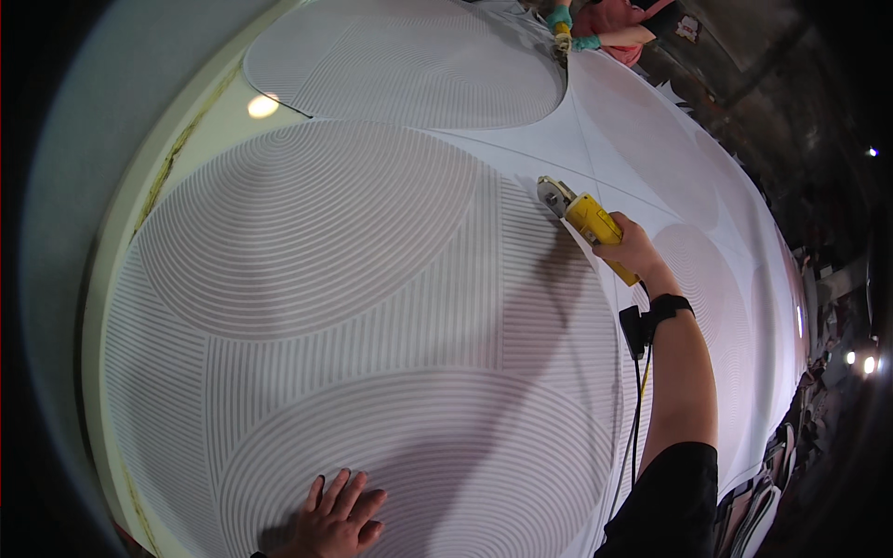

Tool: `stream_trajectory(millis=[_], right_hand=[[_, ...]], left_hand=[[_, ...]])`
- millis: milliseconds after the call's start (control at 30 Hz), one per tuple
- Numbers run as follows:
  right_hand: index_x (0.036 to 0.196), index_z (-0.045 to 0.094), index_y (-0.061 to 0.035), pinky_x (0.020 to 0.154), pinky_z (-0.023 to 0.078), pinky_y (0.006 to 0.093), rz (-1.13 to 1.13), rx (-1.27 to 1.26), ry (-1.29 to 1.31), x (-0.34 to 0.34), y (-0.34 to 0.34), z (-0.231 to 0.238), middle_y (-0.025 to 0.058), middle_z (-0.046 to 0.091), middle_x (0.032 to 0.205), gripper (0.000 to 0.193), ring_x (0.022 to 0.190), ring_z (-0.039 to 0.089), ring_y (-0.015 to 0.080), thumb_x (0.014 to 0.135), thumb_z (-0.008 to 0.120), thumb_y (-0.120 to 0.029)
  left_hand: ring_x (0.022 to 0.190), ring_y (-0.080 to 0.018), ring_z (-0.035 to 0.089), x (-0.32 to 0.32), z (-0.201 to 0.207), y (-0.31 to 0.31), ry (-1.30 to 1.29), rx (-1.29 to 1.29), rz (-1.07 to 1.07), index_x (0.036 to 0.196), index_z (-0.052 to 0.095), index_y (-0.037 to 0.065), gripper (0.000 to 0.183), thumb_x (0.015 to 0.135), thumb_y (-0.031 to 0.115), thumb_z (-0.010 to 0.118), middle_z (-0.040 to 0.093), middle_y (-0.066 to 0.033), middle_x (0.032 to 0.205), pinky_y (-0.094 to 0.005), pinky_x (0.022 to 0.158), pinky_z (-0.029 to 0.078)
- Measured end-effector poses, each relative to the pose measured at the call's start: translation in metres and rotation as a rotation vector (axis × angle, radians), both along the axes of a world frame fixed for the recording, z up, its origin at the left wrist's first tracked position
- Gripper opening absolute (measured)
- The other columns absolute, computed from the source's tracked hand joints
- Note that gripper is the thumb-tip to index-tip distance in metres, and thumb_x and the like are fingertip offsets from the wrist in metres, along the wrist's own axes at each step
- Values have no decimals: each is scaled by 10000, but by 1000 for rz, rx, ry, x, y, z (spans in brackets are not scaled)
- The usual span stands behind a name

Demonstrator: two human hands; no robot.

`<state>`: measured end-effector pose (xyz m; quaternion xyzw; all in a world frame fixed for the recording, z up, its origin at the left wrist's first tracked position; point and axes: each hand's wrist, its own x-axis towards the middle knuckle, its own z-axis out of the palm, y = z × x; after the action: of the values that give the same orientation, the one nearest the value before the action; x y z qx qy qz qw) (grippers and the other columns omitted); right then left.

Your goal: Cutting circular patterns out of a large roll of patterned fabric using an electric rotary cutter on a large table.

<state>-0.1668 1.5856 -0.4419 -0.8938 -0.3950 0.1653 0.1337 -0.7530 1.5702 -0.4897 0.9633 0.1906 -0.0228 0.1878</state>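
Note:
My right hand (633, 247) is wrapped around the yellow body of an electric rotary cutter (592, 219). The cutter's round blade head points up and left, at the right edge of a large oval textile panel (446, 307). That panel is pale grey-white, with curved and straight ribbed lines. Near its lower edge, my left hand (339, 517) lies flat with the fingers apart and nothing in it. A black strap with a small black box (636, 331) sits on my right wrist, and a dark cord runs down beside the forearm.
Another patterned panel (409, 65) lies beyond, and more (693, 279) are on the right in white sheeting (535, 153). A co-worker's teal-gloved hands (586, 43) hold a yellow tool at the far edge. The pale table rim (102, 307) curves along the left.

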Motion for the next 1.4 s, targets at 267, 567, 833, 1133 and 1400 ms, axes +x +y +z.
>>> stream_trajectory(millis=[267,567,833,1133,1400], right_hand=[[1172,533,-55,848,470,339,83,-55,-149,-6,59,8,165,637,1002,627,928,616,285,601,711,-243],[1196,516,-89,841,485,346,144,-82,-284,-30,118,2,144,646,1021,639,941,622,278,605,705,-242],[1179,517,-103,813,495,359,186,-61,-400,-68,159,10,128,655,991,594,917,629,277,623,692,-218],[1192,498,-101,775,498,397,181,56,-508,-99,195,6,137,626,1021,574,924,616,304,656,664,-221],[1135,482,-2,723,498,314,38,704,81,-170,194,-9,153,616,963,504,837,622,238,711,708,-154]], left_hand=[[1318,-319,320,-9,-6,0,-21,-27,12,1318,463,152,486,895,391,440,343,-147,1431,-493,1078,211],[1370,-285,233,-11,-2,2,4,-35,9,1385,388,174,541,898,405,438,285,-124,1470,-463,1116,129],[1379,-274,216,-15,-3,3,-44,-41,29,1359,420,163,508,908,398,414,276,-111,1476,-463,1124,119],[1368,-276,224,-9,9,12,-33,13,21,1297,482,193,483,879,433,459,276,-104,1468,-481,1110,133],[1307,-296,342,-22,8,5,-151,-138,49,1352,404,72,530,901,335,492,347,-157,1425,-473,1082,246]])
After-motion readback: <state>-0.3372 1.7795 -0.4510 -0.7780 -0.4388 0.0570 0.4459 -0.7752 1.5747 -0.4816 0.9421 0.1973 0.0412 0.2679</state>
